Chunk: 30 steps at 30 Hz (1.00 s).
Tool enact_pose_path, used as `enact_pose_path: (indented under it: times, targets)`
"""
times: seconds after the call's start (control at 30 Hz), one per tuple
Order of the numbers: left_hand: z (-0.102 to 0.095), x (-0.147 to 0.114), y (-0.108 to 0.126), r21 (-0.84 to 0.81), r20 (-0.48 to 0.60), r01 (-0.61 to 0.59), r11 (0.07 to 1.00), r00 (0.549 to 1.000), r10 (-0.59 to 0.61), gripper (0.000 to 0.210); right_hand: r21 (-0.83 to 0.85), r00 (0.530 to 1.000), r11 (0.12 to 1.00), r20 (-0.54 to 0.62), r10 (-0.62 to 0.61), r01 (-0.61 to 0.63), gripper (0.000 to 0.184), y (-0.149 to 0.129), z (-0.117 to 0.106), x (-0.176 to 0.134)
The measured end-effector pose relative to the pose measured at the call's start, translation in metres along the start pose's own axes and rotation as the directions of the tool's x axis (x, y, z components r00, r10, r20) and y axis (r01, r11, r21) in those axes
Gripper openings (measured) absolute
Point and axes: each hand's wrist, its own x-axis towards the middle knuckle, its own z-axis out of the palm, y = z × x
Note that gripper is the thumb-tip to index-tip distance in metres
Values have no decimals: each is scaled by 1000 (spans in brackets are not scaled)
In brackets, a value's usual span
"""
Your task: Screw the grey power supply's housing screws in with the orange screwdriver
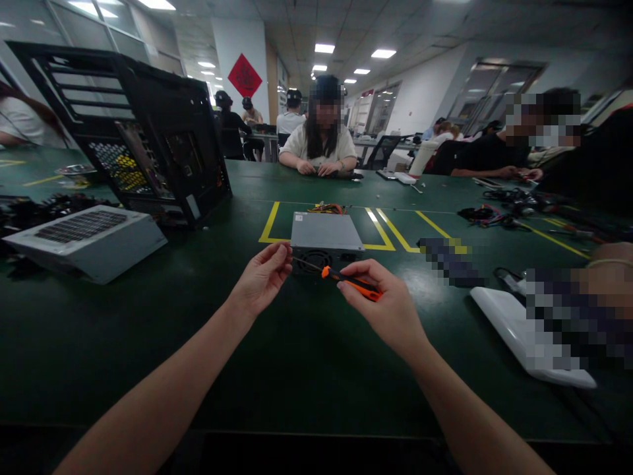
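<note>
One screwdriver, held in the right grip, partly blocks the front of one metal box; the left grip pinches near the screwdriver's tip, contents unclear. Leftward on the tabletop: a second box, one computer case.

R hand grips orange/blk screwdriver, tip nr L hand fingers; grey PSU just beyond fingertips, blk PC case farther off to L
</note>
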Motion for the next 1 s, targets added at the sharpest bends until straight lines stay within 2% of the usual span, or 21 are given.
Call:
enact_pose_path:
  times: [0.1,0.27,0.53,0.8,0.9,1.0]
  targets:
    - [0,0,0,9,-8,-11,1000,1000,11,8,15,1000,1000,-28,4,-3,14,0,2,-1]
    - [-2,1,1,4,-83,-19,1000,996,19,14,22,997,1000,-81,-14,16,13,0,2,-2]
    - [2,0,1,-27,-88,18,999,996,-21,16,68,999,998,-43,-5,8,13,0,5,-3]
    - [0,2,0,-6,-78,15,1000,997,-16,17,17,999,999,-36,-28,29,11,0,8,-3]
    - [-1,3,-1,45,-92,-32,998,995,36,16,-66,995,993,-14,-97,96,10,2,8,-4]
    - [-1,4,-3,122,-103,-91,988,989,104,17,-196,971,953,-12,-239,232,7,6,11,-6]
